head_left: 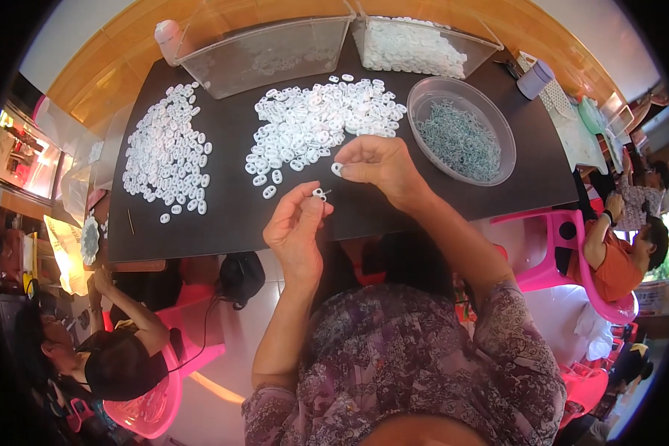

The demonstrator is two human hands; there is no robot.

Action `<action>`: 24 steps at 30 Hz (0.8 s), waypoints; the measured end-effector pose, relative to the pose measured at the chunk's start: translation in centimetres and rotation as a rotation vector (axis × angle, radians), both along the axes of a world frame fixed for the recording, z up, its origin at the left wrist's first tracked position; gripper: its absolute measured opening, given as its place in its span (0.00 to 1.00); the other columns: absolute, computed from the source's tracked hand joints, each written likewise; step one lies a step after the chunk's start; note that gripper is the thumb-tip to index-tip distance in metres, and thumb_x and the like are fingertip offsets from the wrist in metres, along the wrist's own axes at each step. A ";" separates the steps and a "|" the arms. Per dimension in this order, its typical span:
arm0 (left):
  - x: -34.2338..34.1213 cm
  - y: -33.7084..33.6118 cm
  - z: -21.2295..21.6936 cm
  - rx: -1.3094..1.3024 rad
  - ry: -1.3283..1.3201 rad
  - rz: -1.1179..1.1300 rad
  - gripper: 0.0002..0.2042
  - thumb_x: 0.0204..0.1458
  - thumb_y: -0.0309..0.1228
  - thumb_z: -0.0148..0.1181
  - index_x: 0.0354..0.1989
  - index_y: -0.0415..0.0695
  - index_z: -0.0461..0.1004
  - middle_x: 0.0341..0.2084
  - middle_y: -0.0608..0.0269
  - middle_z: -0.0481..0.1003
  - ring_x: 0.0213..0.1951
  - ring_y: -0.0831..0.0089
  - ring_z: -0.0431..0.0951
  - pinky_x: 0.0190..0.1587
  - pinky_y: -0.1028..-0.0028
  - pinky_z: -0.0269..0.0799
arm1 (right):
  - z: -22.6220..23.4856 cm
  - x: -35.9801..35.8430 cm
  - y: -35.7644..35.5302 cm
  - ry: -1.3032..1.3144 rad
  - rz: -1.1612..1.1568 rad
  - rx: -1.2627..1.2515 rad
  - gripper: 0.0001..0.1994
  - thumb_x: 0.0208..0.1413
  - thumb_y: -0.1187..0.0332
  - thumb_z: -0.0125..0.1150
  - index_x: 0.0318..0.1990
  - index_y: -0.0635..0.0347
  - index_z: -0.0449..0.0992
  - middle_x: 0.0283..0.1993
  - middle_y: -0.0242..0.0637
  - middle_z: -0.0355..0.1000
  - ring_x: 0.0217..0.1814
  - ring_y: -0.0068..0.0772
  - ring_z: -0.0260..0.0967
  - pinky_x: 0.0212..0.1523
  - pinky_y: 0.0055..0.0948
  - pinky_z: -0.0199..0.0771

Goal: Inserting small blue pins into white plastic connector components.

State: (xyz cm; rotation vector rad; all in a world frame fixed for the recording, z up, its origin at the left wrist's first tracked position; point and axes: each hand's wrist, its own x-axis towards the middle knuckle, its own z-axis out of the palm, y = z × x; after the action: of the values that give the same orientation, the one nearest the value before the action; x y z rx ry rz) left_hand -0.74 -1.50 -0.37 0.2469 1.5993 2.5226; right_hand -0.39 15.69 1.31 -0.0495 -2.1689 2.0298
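Note:
Over the near edge of the dark table, my left hand (296,232) pinches a small white two-hole plastic piece (319,193) between thumb and fingertips. A thin metal screw (328,192) sticks out of that piece toward the right. Slightly higher and to the right, my right hand (380,169) grips another white two-hole oval (337,169) by its end. The two pieces are apart. Just beyond my hands lies a heap of loose white ovals (327,111). Right of my right hand, a clear round bowl (507,141) holds a mass of small metal screws (457,141).
A second heap of white pieces (167,149) spreads on the table's left (227,215). Two clear plastic bins, one (267,56) nearly see-through and one (490,53) filled with white pieces, stand at the back. Bottles (169,39) flank them. People sit left (119,357) and right (621,256).

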 end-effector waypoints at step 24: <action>1.1 -0.7 0.5 -0.079 -0.063 -0.026 0.07 0.50 0.18 0.53 0.38 0.36 0.69 0.23 0.65 0.72 0.27 0.81 0.72 0.30 0.84 0.64 | 0.1 1.6 -2.7 -0.086 0.021 -0.201 0.06 0.46 0.78 0.60 0.33 0.68 0.76 0.27 0.31 0.73 0.28 0.15 0.66 0.29 0.14 0.66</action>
State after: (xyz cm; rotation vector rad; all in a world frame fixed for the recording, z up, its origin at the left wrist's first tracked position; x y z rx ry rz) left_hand 0.38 -2.15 0.10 0.1763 1.6568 2.4168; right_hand 1.18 12.99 1.43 -0.1430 -2.0123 2.2904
